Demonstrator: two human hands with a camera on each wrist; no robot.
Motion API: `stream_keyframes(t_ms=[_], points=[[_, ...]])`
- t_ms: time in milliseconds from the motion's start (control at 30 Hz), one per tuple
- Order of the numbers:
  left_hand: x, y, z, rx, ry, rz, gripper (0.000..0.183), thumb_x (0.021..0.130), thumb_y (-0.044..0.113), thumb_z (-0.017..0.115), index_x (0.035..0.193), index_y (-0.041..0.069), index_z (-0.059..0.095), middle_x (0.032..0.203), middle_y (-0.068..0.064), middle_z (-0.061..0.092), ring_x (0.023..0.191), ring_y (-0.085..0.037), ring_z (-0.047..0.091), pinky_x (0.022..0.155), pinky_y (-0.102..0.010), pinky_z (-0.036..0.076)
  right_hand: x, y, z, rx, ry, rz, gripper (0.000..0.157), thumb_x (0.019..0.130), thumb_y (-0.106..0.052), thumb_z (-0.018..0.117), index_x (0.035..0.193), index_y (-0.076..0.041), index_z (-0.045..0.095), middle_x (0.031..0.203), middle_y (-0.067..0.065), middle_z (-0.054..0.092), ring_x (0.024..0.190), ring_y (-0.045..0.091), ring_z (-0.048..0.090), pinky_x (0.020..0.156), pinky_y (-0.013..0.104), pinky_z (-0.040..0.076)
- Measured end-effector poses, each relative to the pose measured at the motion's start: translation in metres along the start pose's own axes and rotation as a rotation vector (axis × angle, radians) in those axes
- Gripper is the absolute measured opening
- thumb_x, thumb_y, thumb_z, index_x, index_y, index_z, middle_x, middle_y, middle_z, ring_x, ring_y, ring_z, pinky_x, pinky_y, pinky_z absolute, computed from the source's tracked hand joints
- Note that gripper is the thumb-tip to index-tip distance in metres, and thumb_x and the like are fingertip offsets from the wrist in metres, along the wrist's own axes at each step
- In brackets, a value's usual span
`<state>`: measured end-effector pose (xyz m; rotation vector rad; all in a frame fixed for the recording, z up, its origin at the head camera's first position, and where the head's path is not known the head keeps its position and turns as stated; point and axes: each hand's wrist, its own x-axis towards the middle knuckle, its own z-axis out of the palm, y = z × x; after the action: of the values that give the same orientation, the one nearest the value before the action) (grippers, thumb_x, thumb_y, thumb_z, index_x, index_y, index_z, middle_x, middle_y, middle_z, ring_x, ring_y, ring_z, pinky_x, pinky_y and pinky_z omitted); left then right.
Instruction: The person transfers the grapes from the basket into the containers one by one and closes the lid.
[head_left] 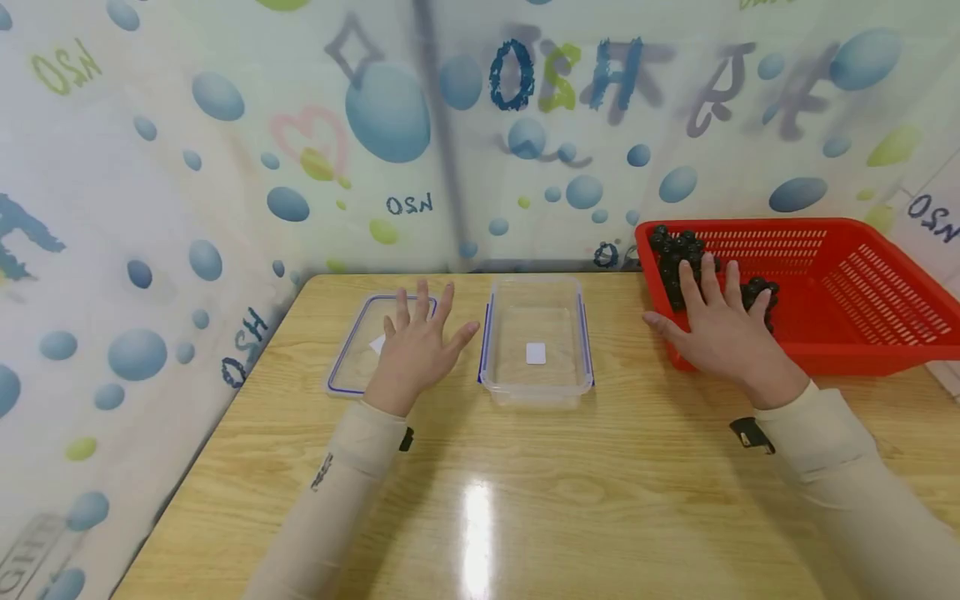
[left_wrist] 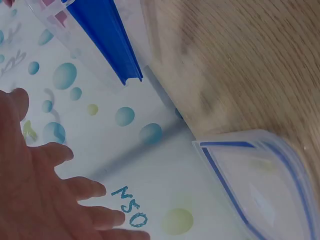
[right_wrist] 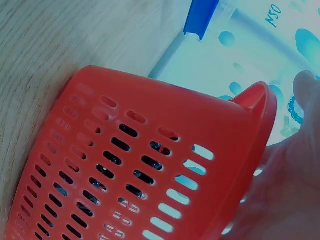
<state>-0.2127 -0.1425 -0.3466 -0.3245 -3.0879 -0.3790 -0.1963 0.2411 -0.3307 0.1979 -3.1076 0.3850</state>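
My left hand [head_left: 422, 350] is over the right part of a clear, blue-edged lid [head_left: 347, 350], fingers spread and holding nothing. Just right of it stands a clear plastic container [head_left: 536, 321], uncovered, with blue side clips and a small white square in it. My right hand [head_left: 727, 337] hovers at the near left corner of a red basket [head_left: 870, 358], its fingers spread over bunches of dark grapes [head_left: 671, 250]. Whether those fingers touch the grapes is hidden. In the right wrist view, the basket's slotted wall [right_wrist: 145, 110] hides most of the grapes.
A wooden table [head_left: 525, 500] carries everything and meets a patterned cloth wall [head_left: 465, 167] at the back. The red basket reaches to the table's right side. Between container and basket lies a strip of bare wood.
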Motion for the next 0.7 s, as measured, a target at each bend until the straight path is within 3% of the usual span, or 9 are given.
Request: stream_keyframes(t_ms=[133,400,567,700], points=[[0.003,-0.001,0.002,-0.116,0.016,0.054,0.080,0.099,0.065,0.029,0.160,0.018,0.007,0.162,-0.016,0.000,0.145,-0.039,-0.009,0.112,-0.066,0.008,-0.002,-0.001,0.000,-0.002,0.000,-0.012,0.102,0.093,-0.074,0.028,0.154,0.001,-0.006,0.155,0.029,-0.020,0.136,0.048,-0.028,0.096,0.074,-0.020],[0.010,-0.004,0.009,-0.527,0.080,0.186,0.072,0.102,0.048,0.046,0.157,0.009,0.021,0.161,-0.007,0.018,0.146,-0.021,0.015,0.117,-0.038,0.018,-0.003,-0.003,-0.003,0.002,0.002,-0.024,0.101,0.094,-0.073,0.028,0.154,0.001,-0.005,0.155,0.030,-0.018,0.136,0.047,-0.028,0.096,0.075,-0.019],[0.014,-0.005,0.017,-0.768,0.073,0.244,0.062,0.102,0.034,0.055,0.154,0.010,0.031,0.158,-0.005,0.027,0.143,-0.020,0.027,0.113,-0.031,0.028,-0.003,-0.002,-0.002,0.011,0.000,-0.028,0.100,0.095,-0.072,0.028,0.154,0.002,-0.003,0.155,0.030,-0.017,0.137,0.049,-0.025,0.098,0.075,-0.016],[0.017,-0.007,0.024,-0.897,0.037,0.231,0.058,0.100,0.027,0.060,0.152,0.010,0.037,0.155,-0.003,0.032,0.140,-0.025,0.033,0.111,-0.031,0.032,-0.004,-0.001,-0.001,0.015,0.003,-0.031,0.099,0.095,-0.071,0.029,0.154,0.002,-0.002,0.155,0.031,-0.015,0.138,0.048,-0.024,0.100,0.075,-0.014]])
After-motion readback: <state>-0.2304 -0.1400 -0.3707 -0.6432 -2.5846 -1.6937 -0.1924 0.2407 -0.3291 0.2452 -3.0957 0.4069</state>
